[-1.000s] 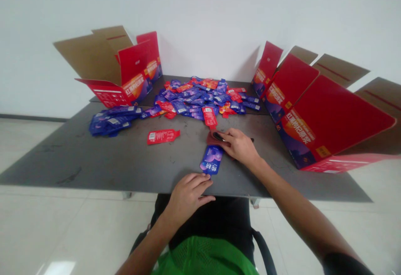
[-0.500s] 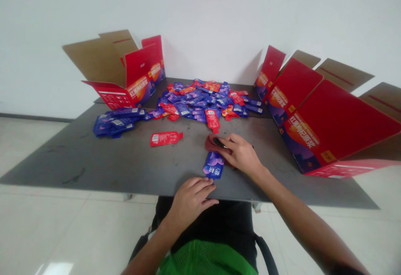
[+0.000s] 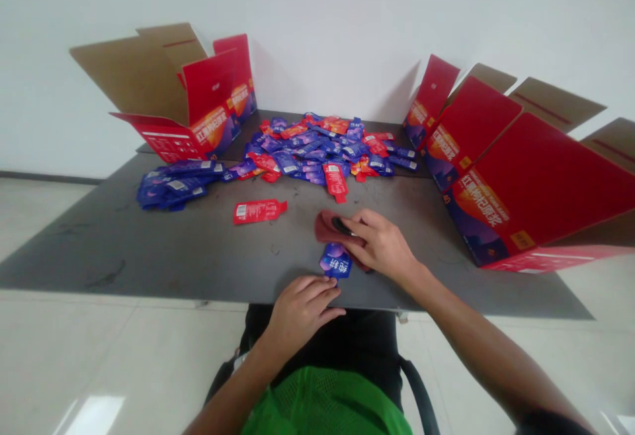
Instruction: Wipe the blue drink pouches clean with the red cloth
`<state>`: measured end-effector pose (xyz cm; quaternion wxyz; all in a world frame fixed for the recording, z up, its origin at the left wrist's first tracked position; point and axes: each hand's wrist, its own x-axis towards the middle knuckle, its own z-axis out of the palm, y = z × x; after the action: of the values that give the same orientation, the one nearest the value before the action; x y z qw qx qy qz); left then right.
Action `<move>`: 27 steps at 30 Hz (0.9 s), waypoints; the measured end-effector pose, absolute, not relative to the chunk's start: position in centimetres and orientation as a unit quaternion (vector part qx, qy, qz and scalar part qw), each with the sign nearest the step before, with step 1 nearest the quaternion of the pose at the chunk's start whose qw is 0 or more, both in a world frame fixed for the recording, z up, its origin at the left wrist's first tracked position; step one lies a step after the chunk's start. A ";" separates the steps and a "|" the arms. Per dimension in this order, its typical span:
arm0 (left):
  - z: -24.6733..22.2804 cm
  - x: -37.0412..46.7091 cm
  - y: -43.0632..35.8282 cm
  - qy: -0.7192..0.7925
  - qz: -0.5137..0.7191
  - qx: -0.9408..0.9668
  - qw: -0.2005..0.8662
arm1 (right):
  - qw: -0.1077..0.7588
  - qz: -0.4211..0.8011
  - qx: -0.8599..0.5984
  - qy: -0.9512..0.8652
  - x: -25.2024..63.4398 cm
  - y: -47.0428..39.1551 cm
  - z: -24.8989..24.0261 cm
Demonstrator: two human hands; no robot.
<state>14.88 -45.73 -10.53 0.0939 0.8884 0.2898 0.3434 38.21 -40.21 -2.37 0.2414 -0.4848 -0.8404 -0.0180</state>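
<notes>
A blue pouch lies flat near the table's front edge, its narrow spout end toward me. My left hand rests at that end, fingers stretched out and fingertips on the spout, thumb apart. My right hand is closed on a brownish-red cloth with a small black object against it; what that object is I cannot make out. The cloth presses on the pouch's far end and covers it. To the left lies a single red pouch, barcode side up.
A mixed heap of blue and red pouches spreads across the back of the grey table. A stack of blue pouches sits at left. Open red cartons stand at left and right, with a wall behind.
The cloth in my right hand has shifted slightly left and toward me, covering more of the blue pouch. My left hand stays at the spout end. The camera view has tilted a little.
</notes>
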 end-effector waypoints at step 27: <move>-10.3 15.1 -45.7 0.289 0.355 0.884 0.097 | 0.229 0.032 -0.448 -0.863 37.2 -40.9 -2.1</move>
<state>15.08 -45.71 -10.35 0.0972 0.8836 0.2890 0.3553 37.25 -40.87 -2.05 0.2292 -0.4482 -0.8635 0.0319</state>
